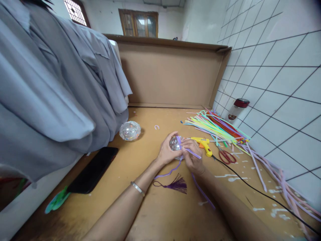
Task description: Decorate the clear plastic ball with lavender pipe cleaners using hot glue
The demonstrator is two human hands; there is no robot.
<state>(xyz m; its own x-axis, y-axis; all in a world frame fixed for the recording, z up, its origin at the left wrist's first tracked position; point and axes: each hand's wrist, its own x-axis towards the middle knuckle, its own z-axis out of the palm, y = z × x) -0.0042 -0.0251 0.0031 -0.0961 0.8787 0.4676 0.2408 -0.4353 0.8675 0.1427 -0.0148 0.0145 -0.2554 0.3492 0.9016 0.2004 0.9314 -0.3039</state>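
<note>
Around a small clear ball curl the fingers of my left hand. A purple pipe cleaner runs across the ball's right side, pinched in my right hand. Another purple strand trails from below the ball toward my left wrist, and one more purple length lies under my right forearm. Between my forearms rests a dark purple tassel with a loop. Just right of my right hand is a yellow glue gun. My fingers hide part of the ball.
A faceted clear ball sits at the left, beyond a black phone. Colourful pipe cleaners, red-handled scissors and a bottle line the right. A black cord crosses the table; grey fabric hangs at left.
</note>
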